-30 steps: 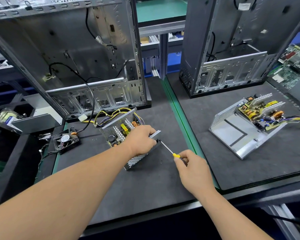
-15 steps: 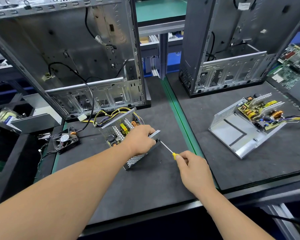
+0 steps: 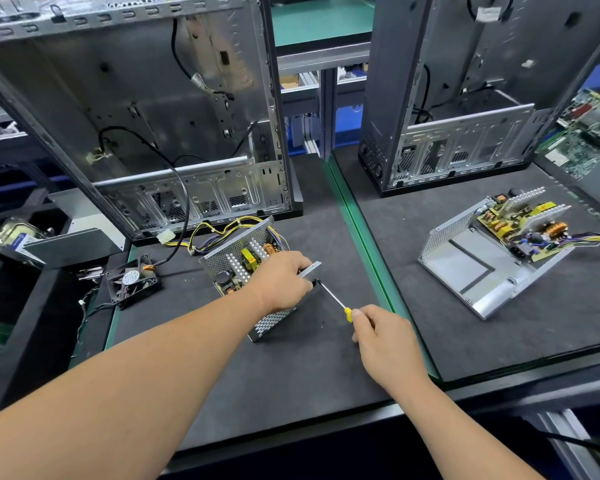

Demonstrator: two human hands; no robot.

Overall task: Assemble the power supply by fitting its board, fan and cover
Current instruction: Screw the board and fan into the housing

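L hand [image 3: 280, 280] holds PSU [image 3: 243, 268], R hand [image 3: 383, 336] w/ screwdriver [image 3: 331, 298]

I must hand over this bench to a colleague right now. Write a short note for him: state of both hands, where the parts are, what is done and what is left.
Left hand: grips the open power supply case on the mat and steadies it.
Right hand: holds the yellow-handled screwdriver, tip at the case's right side wall.
Board: already inside the case, cables trailing behind.
Fan: loose on the mat, left of the case, not fitted.
Cover: not on the case; I cannot tell which piece it is.
Left: finish this screw, fit the fan, close with the cover.
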